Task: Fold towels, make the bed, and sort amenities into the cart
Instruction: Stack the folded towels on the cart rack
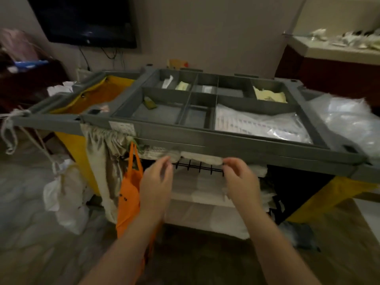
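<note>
Two bare hands and forearms are shown. The left hand (157, 177) is seen toward 7 o'clock from the frame's centre, the right hand (239, 177) toward 5 o'clock. Each is joined to an uncovered forearm: the left forearm (123, 243) is cut off by the frame edge at 7 o'clock, the right forearm (275, 243) at 5 o'clock. Wrists and fingers are uncovered. Finer detail such as the nails is lost to blur.
</note>
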Motion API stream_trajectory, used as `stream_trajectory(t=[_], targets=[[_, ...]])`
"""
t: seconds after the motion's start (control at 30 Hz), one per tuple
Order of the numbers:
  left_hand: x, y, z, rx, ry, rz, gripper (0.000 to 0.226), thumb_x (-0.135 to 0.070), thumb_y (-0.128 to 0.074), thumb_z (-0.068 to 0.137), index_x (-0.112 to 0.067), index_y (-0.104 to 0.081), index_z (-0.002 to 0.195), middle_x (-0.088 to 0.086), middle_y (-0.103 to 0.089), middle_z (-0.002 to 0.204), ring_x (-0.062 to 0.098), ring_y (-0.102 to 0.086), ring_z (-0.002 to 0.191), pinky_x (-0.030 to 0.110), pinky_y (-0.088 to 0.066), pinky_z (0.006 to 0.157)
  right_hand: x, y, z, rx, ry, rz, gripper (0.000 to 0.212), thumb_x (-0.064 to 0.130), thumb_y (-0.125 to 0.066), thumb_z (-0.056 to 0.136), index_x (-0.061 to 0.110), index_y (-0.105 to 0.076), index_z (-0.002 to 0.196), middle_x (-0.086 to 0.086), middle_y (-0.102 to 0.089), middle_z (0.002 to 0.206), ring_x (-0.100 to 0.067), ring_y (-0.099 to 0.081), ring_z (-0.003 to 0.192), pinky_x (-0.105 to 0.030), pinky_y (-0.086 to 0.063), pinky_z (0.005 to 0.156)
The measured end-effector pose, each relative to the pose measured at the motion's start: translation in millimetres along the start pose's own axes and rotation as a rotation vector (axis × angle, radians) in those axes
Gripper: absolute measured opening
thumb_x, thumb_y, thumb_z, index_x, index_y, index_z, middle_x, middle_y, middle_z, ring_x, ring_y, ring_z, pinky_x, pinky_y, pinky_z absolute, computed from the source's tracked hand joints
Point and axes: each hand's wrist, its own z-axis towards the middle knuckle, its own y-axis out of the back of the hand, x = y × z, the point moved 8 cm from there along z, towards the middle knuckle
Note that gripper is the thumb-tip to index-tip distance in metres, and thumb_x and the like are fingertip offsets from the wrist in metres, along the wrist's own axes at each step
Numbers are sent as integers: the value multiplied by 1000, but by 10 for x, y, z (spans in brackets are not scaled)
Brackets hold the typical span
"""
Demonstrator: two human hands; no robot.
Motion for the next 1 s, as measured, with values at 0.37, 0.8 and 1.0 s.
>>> stream_trajectory(t=[0.37,0.8,1.0], targets=[[95,1191,330,-310,69,56,19,-27,-45,98,-23,-64,97,-11,-61,80,2,-55,73,14,-38,61,1380,-946,315,216,466,-264,18,25,-51,96,23,-63,109,17,-58,85,-4,-57,83,-26,-48,79],[737,1896,-433,-852,567,365,34,-38,-41,88,-17,-67,92,0,-69,85,18,-61,82,35,-44,71,1574,-2709,207,879,819,-258,16,31,-53,94,24,-62,104,8,-64,91,-15,-60,91,-38,-49,84],[872,2477,-1459,-1100,840,508,22,-26,-49,97,-19,-68,104,-6,-67,92,9,-57,83,21,-35,69,1727,-3409,-776,1146,979,-191,15,28,-55,92,21,-65,102,2,-67,90,-20,-62,86,-37,-50,77]])
